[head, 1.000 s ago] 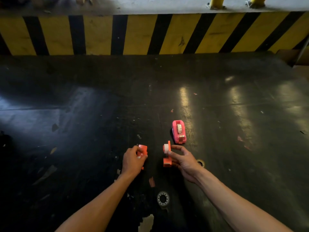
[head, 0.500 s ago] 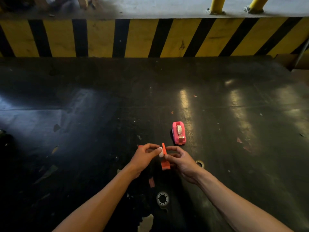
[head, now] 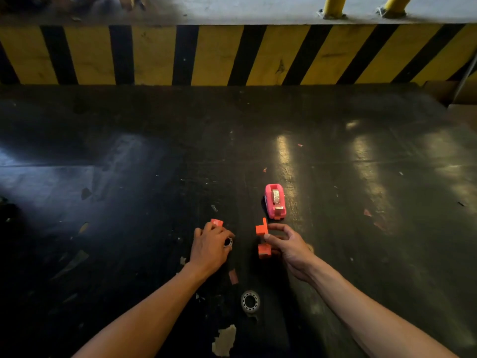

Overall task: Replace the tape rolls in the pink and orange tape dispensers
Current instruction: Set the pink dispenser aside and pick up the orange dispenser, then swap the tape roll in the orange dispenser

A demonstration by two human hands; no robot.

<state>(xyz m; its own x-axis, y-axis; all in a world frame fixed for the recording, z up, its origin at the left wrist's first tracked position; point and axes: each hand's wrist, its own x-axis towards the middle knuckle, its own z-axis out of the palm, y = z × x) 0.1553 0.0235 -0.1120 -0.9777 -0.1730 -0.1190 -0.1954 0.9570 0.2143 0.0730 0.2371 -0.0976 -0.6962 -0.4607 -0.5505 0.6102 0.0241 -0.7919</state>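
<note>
The pink tape dispenser (head: 275,201) stands on the dark floor with a tape roll inside it. Just below it my right hand (head: 289,248) holds one half of the orange dispenser (head: 262,237), opened and on edge. My left hand (head: 209,248) is closed around a small tape roll (head: 228,242) at its fingertips, and another orange dispenser piece (head: 216,222) shows just above its knuckles. A clear tape roll (head: 250,301) lies flat on the floor between my forearms.
The dark floor (head: 129,177) is scuffed and littered with paper scraps (head: 224,341) and small red bits. A yellow-and-black striped curb (head: 232,54) runs across the far side, with yellow posts (head: 333,6) above it. A cardboard box (head: 462,94) sits at far right.
My hands met at the orange dispenser half, then separated. My left hand has pulled back to the left with a small tape roll in its fingers.
</note>
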